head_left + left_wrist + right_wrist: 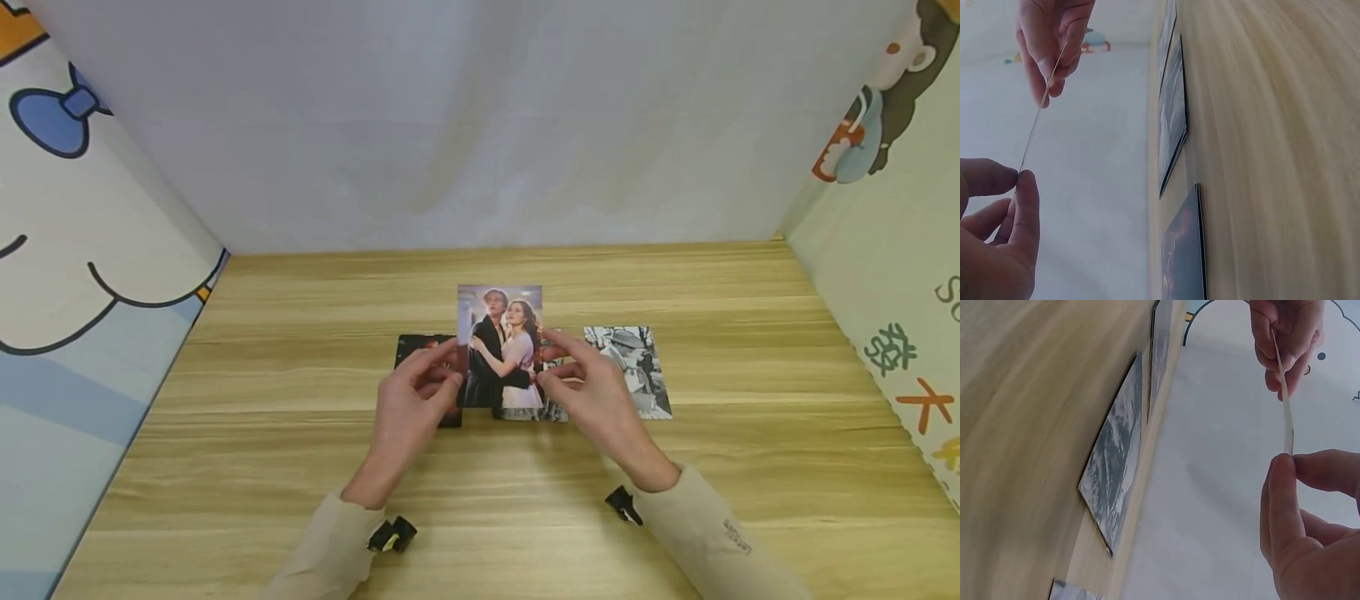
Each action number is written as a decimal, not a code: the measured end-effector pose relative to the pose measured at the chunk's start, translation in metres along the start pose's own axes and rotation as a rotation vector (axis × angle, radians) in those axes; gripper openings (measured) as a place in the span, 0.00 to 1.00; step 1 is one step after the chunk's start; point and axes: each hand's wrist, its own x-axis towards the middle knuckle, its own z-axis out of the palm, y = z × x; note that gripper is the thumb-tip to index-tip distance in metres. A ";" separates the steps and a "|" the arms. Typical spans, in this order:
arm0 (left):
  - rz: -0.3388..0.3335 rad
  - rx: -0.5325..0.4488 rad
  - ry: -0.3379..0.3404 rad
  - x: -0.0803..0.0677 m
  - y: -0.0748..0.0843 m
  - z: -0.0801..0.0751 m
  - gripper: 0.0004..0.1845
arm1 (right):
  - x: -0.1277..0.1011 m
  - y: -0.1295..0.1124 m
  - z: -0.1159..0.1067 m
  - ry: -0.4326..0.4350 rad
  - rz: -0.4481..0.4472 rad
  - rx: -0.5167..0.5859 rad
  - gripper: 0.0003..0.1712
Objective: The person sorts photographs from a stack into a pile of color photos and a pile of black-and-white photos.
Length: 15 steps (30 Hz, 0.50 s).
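A photo card [498,350] of an embracing couple is held up over the table between both hands. My left hand [408,400] pinches its left edge between thumb and fingers; my right hand [600,400] pinches the right edge the same way. Seen edge-on in the left wrist view, the card [1034,131] is thin and raised off the tabletop. Beneath it lie a dark card [452,418] on the left, partly covered by my left hand, and a grey card [555,413] in the middle, mostly hidden. A black-and-white card [648,375] lies at the right, near my right hand.
The wood-grain table [300,317] runs back to a pale fabric wall [487,133]. Printed cartoon panels [67,217] stand along the left and right sides. Black clip-like pieces [393,535] sit by both sleeve cuffs. In the right wrist view, the middle cards [1113,462] look stacked.
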 end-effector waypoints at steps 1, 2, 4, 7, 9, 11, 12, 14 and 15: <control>0.001 -0.002 0.003 0.000 0.000 -0.001 0.24 | 0.000 -0.001 0.001 -0.002 0.000 0.001 0.33; 0.001 0.001 0.007 0.000 -0.001 -0.002 0.24 | 0.000 -0.001 0.002 -0.005 0.002 0.003 0.33; 0.002 0.013 0.016 0.000 -0.001 -0.004 0.24 | 0.001 -0.002 0.003 -0.009 0.005 0.004 0.33; -0.006 0.031 0.023 0.000 0.000 -0.007 0.23 | 0.001 -0.005 0.006 -0.015 0.006 0.011 0.33; -0.013 0.033 0.025 -0.001 0.000 -0.009 0.23 | 0.002 -0.007 0.007 -0.016 0.007 0.009 0.33; -0.022 0.030 0.029 -0.001 0.001 -0.011 0.23 | 0.002 -0.008 0.009 -0.014 0.002 0.013 0.33; -0.027 0.024 0.031 -0.001 0.000 -0.013 0.23 | 0.003 -0.009 0.010 -0.014 0.000 0.014 0.33; -0.033 0.004 0.037 -0.001 -0.001 -0.015 0.23 | 0.003 -0.010 0.012 -0.015 -0.003 0.019 0.33; -0.038 -0.007 0.040 -0.001 -0.001 -0.017 0.23 | 0.004 -0.010 0.014 -0.016 -0.005 0.022 0.34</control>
